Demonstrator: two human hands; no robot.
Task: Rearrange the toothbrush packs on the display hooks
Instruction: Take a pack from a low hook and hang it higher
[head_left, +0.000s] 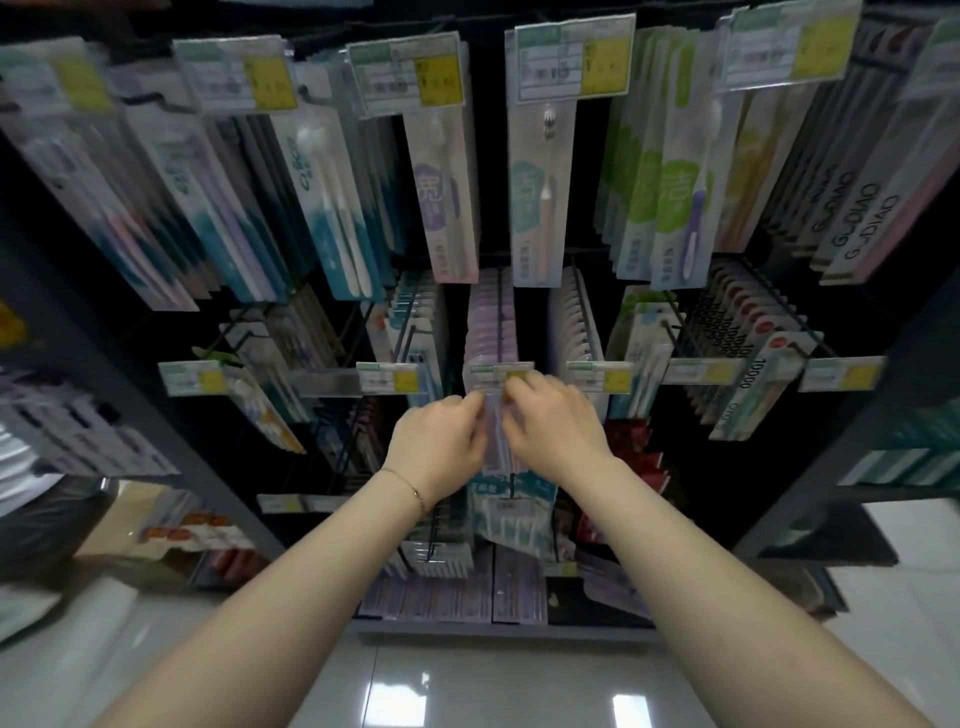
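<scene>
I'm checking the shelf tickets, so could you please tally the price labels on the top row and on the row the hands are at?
Top-row price labels: 5
Hand-level price labels: 6
Total: 11
The left hand and right hand pinch the lilac pack under the third hand-level label.

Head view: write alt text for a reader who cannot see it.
The left hand and right hand pinch a lilac toothbrush pack hanging at the front of a middle-row hook, under its price tag. More packs hang around.
</scene>
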